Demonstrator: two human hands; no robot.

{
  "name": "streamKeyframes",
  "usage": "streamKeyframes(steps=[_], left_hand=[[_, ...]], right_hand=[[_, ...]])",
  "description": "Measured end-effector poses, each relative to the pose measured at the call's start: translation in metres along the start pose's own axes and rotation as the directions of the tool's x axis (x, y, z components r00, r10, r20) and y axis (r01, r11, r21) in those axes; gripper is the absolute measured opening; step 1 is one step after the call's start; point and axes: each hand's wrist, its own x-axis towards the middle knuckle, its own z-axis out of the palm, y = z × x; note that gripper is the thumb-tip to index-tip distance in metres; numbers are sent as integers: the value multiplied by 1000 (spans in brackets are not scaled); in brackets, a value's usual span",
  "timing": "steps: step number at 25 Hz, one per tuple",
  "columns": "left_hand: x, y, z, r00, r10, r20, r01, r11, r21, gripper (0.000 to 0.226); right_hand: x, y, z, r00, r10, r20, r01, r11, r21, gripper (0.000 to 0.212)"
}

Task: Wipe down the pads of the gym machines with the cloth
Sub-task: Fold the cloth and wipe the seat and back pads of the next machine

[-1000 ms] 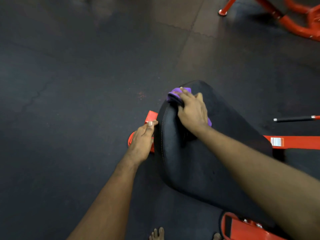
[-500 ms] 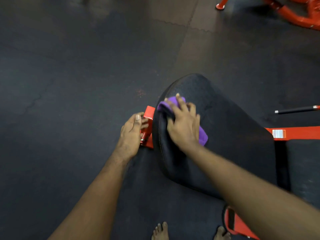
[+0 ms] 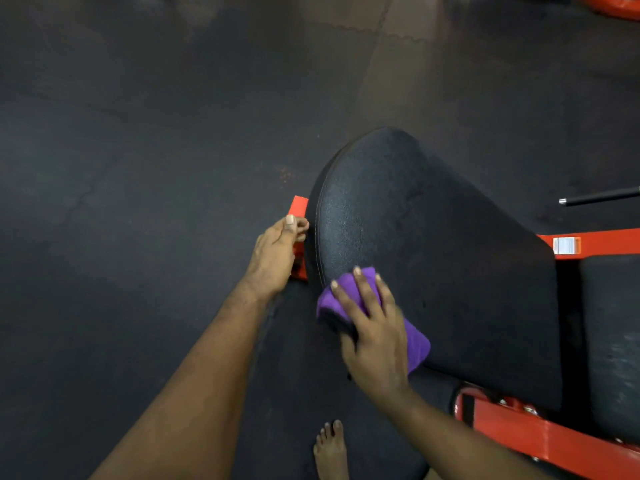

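Note:
A large black pad [image 3: 433, 237] of an orange-framed gym machine fills the middle right. My right hand [image 3: 377, 344] lies on a purple cloth [image 3: 417, 344] with fingers spread and straight, pressing it onto the pad's near left edge, where the cloth folds over the rim. My left hand [image 3: 273, 254] is beside the pad's left edge, its thumb and curled fingers holding the orange bracket [image 3: 299, 206] under the pad.
The orange frame [image 3: 606, 242] runs off to the right, with another orange beam [image 3: 540, 441] at the lower right. A second black pad [image 3: 613, 341] sits at the right edge. A thin black bar [image 3: 599, 195] juts in from the right. My bare foot [image 3: 330, 452] stands on the dark rubber floor.
My right hand has dragged the cloth along the pad's left edge, from the far end toward me. My left hand has stayed at the orange bracket and curled its fingers around it.

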Motion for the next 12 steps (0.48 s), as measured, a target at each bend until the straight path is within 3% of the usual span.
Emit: streamKeyframes(steps=[3,6,12], left_hand=[[4,-4,-2,1000,-21,-2,21,999,-29,39],[1,-4,0,1000,-28,4,28,999,-15,40],[-3,-5,4,998,33,-51,-28,994,102,44]], right_hand=[[96,-7,-1,995,75,-66,-71,995,65,57],[149,-2,-4,983,174,-64,-165,977,133,55],[-15,15,1,1000,4,-27,-2,996,92,78]])
